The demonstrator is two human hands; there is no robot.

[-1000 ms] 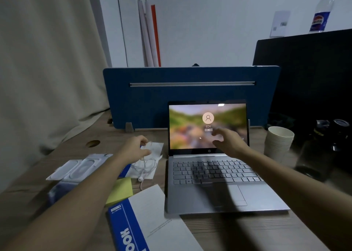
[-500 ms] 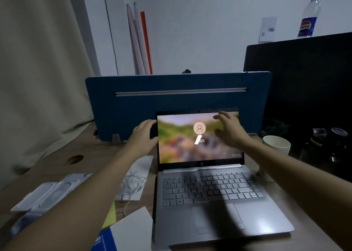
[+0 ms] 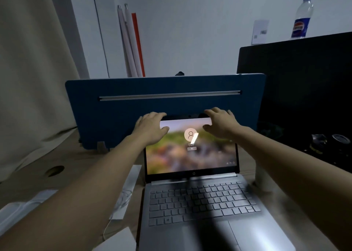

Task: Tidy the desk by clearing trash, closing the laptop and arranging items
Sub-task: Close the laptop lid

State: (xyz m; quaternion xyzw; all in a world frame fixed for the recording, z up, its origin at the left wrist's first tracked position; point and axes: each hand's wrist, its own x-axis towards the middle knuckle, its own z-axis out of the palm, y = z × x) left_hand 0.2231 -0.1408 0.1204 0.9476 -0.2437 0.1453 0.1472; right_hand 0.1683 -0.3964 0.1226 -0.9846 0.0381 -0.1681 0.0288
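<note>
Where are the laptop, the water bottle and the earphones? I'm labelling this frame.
laptop (image 3: 200, 203): head view, middle of its keyboard.
water bottle (image 3: 302, 22): head view, on its blue label.
earphones (image 3: 123, 198): head view, coiled white cable beside the laptop.

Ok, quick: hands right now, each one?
Left hand: grips the laptop lid at its top left corner.
Right hand: grips the lid's top right corner.
</note>
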